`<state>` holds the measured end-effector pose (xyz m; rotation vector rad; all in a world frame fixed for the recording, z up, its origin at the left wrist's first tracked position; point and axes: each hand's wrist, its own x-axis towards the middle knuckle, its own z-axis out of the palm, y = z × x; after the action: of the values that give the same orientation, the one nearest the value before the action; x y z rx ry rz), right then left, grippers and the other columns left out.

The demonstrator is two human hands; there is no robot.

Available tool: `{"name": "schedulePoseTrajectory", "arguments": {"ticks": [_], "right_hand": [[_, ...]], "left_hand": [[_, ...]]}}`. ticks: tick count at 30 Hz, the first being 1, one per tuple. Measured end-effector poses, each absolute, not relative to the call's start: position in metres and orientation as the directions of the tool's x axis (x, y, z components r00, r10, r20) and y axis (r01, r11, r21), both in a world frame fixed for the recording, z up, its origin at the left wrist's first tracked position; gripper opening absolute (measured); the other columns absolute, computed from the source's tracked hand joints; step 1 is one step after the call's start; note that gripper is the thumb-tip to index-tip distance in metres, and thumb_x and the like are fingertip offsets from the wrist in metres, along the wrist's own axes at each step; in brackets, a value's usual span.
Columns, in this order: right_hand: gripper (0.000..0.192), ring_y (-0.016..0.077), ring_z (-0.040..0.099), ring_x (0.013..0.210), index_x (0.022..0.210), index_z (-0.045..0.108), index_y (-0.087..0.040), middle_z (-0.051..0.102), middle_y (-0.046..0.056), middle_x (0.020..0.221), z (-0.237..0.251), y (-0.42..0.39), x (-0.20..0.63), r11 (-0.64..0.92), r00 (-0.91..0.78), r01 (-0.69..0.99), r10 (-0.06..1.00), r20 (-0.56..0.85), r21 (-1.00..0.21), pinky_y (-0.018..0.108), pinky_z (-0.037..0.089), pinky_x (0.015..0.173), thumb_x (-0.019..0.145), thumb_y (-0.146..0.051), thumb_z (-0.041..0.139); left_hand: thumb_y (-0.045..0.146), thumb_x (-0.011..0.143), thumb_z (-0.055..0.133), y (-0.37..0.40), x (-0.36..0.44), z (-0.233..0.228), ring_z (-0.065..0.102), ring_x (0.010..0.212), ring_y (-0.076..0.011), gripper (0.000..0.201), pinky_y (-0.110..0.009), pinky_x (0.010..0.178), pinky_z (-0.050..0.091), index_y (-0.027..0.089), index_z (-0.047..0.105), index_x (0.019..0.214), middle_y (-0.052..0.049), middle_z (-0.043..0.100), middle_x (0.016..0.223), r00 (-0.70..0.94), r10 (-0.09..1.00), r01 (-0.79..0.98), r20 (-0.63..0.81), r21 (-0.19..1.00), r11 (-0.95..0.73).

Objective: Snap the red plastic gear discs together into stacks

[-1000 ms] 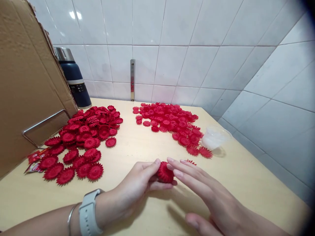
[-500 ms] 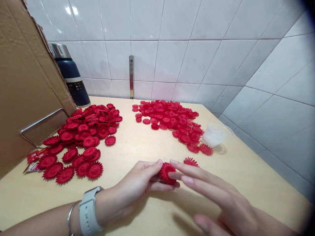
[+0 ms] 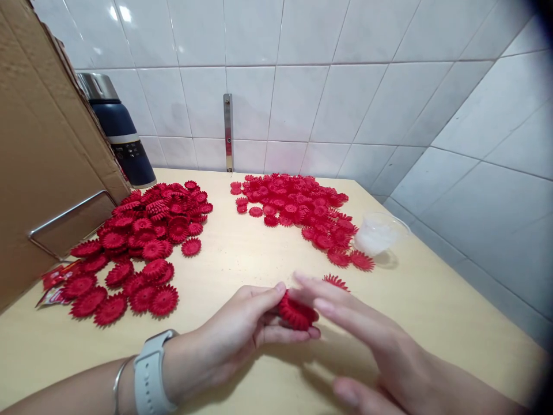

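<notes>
I saw the left hand (image 3: pixel 242 334) low over the pale worktop (image 3: pixel 242 259), its thumb and fingers pinched on a small stack of red toothed discs (image 3: pixel 297 313). The stack sat at the hand's fingertips, thumb on top and fingers beneath, tilted a little and lifted just clear of the worktop as far as I could tell. A white watch (image 3: pixel 149 374) and a thin bangle (image 3: pixel 117 383) were on that wrist.

The right hand (image 3: pixel 371 351) lay just to the right of the stack, fingers stretched out flat and held loosely together, their tips touching the stack's upper right edge; it gripped nothing. Its motion blur kept me from telling more about the contact.

A single red disc (image 3: pixel 336 282) lay on the worktop just behind the right hand's fingers. Farther back, a wide heap of flat red discs (image 3: pixel 298 210) spread on the right, with a clear plastic cup (image 3: pixel 379 233) at its near right end. On the left lay another heap of thicker red discs (image 3: pixel 142 248), some of them stacked. Beside it stood a cardboard box (image 3: pixel 47 173) with a metal handle, a dark blue flask (image 3: pixel 118 135) behind, and a red wrapper (image 3: pixel 54 282) at the box's foot.
</notes>
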<state>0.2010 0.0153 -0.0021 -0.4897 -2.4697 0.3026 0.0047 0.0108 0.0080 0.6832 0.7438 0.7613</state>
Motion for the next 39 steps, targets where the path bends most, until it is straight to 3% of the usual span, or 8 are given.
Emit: {"name": "schedulePoseTrajectory", "arguments": {"ticks": [3, 8, 14, 17, 23, 27, 36, 39], "right_hand": [[0.072, 0.0197, 0.025, 0.131, 0.141, 0.007, -0.018, 0.029, 0.007, 0.144, 0.0008, 0.0156, 0.1974, 0.927, -0.787, 0.282, 0.372, 0.492, -0.249, 0.037, 0.025, 0.108, 0.084, -0.027, 0.049], [0.067, 0.0189, 0.025, 0.132, 0.139, 0.011, -0.01, 0.034, 0.012, 0.141, 0.004, 0.0172, 0.1976, 0.944, -0.795, 0.267, 0.33, 0.509, -0.195, 0.035, 0.023, 0.108, 0.086, -0.028, 0.046], [0.065, 0.0175, 0.019, 0.133, 0.14, 0.008, -0.01, 0.031, 0.009, 0.143, 0.0035, 0.0155, 0.2019, 0.95, -0.801, 0.242, 0.309, 0.512, -0.195, 0.034, 0.022, 0.109, 0.088, -0.029, 0.042], [0.063, 0.0204, 0.022, 0.133, 0.14, 0.008, -0.01, 0.024, 0.01, 0.146, 0.0028, 0.0162, 0.2025, 0.937, -0.778, 0.29, 0.348, 0.524, -0.193, 0.038, 0.022, 0.109, 0.088, -0.026, 0.04], [0.058, 0.019, 0.02, 0.134, 0.137, 0.018, -0.005, 0.031, 0.013, 0.142, 0.0029, 0.0185, 0.1997, 0.911, -0.787, 0.395, 0.401, 0.468, -0.115, 0.033, 0.016, 0.11, 0.09, -0.035, 0.035], [0.056, 0.0163, 0.019, 0.134, 0.136, 0.019, -0.005, 0.036, 0.013, 0.14, 0.0043, 0.0195, 0.1971, 0.912, -0.794, 0.402, 0.39, 0.465, -0.078, 0.031, 0.011, 0.111, 0.091, -0.035, 0.033], [0.058, 0.0189, 0.016, 0.135, 0.138, 0.016, -0.006, 0.023, 0.011, 0.146, 0.0059, 0.02, 0.1996, 0.902, -0.784, 0.424, 0.411, 0.466, -0.081, 0.033, 0.012, 0.111, 0.09, -0.032, 0.036], [0.061, 0.0188, 0.02, 0.134, 0.139, 0.015, -0.006, 0.033, 0.012, 0.142, 0.0044, 0.0198, 0.1997, 0.925, -0.812, 0.372, 0.361, 0.458, -0.071, 0.034, 0.013, 0.111, 0.089, -0.033, 0.037]], "left_hand": [[0.027, 0.087, 0.045, 0.0107, 0.005, 0.0069, 0.059, 0.08, -0.0134, 0.028, -0.023, 0.076, 0.046, 0.011, 0.067, 0.094, -0.008, 0.066, 0.086, 0.519, 0.792, -0.358, -0.321, 0.759, 0.543], [0.028, 0.087, 0.046, 0.0127, 0.0048, 0.0062, 0.058, 0.079, -0.0131, 0.028, -0.023, 0.075, 0.045, 0.01, 0.068, 0.088, -0.007, 0.065, 0.083, 0.513, 0.8, -0.368, -0.312, 0.762, 0.533], [0.027, 0.088, 0.045, 0.0141, 0.0042, 0.0054, 0.059, 0.077, -0.0135, 0.03, -0.024, 0.076, 0.045, 0.008, 0.068, 0.084, -0.008, 0.066, 0.079, 0.481, 0.822, -0.388, -0.304, 0.767, 0.511], [0.027, 0.087, 0.047, 0.0144, 0.0037, 0.0057, 0.059, 0.078, -0.0135, 0.028, -0.025, 0.078, 0.046, 0.008, 0.068, 0.083, -0.007, 0.065, 0.08, 0.473, 0.826, -0.389, -0.307, 0.768, 0.509], [0.029, 0.087, 0.048, 0.0149, 0.0035, 0.0055, 0.061, 0.077, -0.014, 0.028, -0.028, 0.081, 0.046, 0.008, 0.067, 0.086, -0.008, 0.066, 0.082, 0.46, 0.827, -0.392, -0.322, 0.763, 0.515], [0.031, 0.087, 0.048, 0.0165, 0.004, 0.0059, 0.061, 0.078, -0.0137, 0.029, -0.028, 0.081, 0.046, 0.009, 0.067, 0.086, -0.008, 0.066, 0.084, 0.463, 0.829, -0.39, -0.314, 0.767, 0.509], [0.028, 0.086, 0.049, 0.0179, 0.0039, 0.0053, 0.059, 0.079, -0.0152, 0.026, -0.031, 0.081, 0.045, 0.009, 0.067, 0.084, -0.008, 0.065, 0.082, 0.436, 0.849, -0.399, -0.298, 0.782, 0.479], [0.027, 0.087, 0.047, 0.0197, 0.0035, 0.0051, 0.058, 0.081, -0.0154, 0.028, -0.027, 0.078, 0.045, 0.008, 0.068, 0.084, -0.009, 0.066, 0.082, 0.433, 0.855, -0.408, -0.287, 0.783, 0.469]]}}
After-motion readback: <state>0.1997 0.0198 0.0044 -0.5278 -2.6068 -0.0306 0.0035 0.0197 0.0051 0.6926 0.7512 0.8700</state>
